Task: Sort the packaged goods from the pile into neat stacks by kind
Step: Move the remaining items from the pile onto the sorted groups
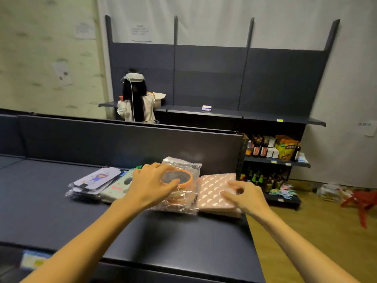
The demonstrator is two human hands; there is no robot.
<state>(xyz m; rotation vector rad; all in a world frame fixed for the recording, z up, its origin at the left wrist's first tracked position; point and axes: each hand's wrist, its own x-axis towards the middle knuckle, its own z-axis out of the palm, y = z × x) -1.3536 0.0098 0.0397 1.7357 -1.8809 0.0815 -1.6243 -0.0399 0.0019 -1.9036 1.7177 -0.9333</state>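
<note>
Four stacks of packaged goods sit in a row on the dark shelf top (61,217). Leftmost is a stack of white packs with a cartoon figure (95,178), then pale green packs (118,187). My left hand (152,185) grips the top clear bag holding an orange ring (180,178), which lies tilted on a stack of similar bags. My right hand (243,194) rests with curled fingers on the stack of pink quilted packs (214,190) at the right end.
A dark back panel (122,144) rises behind the stacks. Beyond it, a person (135,101) faces another shelf unit. Lower shelves at right hold bottles and snack bags (285,149). Packets and a red stool (361,203) lie on the wooden floor.
</note>
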